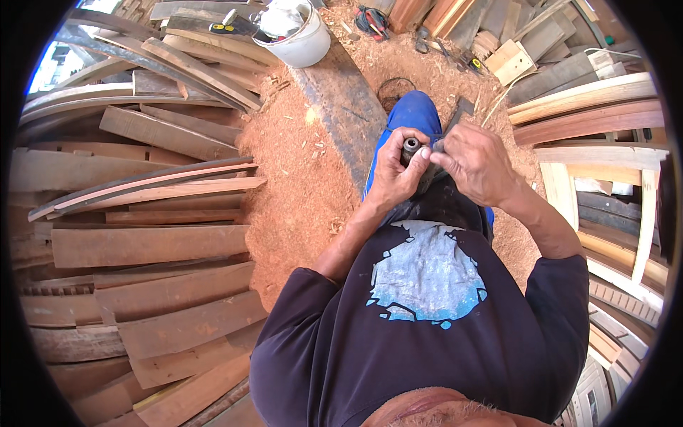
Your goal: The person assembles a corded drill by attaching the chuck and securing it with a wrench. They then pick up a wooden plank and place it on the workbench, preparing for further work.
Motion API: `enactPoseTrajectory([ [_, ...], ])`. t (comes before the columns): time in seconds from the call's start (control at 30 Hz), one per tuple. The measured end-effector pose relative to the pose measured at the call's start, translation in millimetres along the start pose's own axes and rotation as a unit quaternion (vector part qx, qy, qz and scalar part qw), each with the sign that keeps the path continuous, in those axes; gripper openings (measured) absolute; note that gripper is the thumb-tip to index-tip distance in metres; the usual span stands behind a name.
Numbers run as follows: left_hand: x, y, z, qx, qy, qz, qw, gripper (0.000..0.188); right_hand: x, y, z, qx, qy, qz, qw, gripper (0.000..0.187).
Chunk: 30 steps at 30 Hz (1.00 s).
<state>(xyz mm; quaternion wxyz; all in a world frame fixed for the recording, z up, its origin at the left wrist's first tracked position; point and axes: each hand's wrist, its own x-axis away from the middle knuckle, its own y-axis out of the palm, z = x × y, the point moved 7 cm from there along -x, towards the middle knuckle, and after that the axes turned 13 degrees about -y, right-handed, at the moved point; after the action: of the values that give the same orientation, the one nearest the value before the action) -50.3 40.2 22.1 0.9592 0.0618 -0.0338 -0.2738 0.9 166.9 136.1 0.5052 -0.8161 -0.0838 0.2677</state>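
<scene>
Dark metal round-ended tool [411,144] above blue trousers [411,112]; left hand [398,168] curled round it. Right hand [478,161] pinched close beside; cannot tell what it grips. Best done with firm left hold, round end facing up, right fingertips working squarely, floor sawdust [299,192] well away.

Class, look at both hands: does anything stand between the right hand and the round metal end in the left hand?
Yes: from above, the thumb of the left hand lies partly between the round metal end and the right hand. Nothing else clearly does.
</scene>
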Motion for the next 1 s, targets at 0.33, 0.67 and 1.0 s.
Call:
enactPoseTrajectory([
  [0.33,-1,1,8,-0.049,-0.002,-0.018,0.999,0.016,30,25,49,-0.242,0.263,-0.005,0.934,0.025],
  [0.67,-5,4,10,0.037,-0.053,-0.045,0.997,0.022,27,51,38,-0.358,0.267,-0.029,0.894,0.041],
  [1.0,-6,-2,-12,0.006,-0.060,-0.005,0.998,0.013,3,-9,7,-0.037,0.058,-0.014,0.998,0.025],
])
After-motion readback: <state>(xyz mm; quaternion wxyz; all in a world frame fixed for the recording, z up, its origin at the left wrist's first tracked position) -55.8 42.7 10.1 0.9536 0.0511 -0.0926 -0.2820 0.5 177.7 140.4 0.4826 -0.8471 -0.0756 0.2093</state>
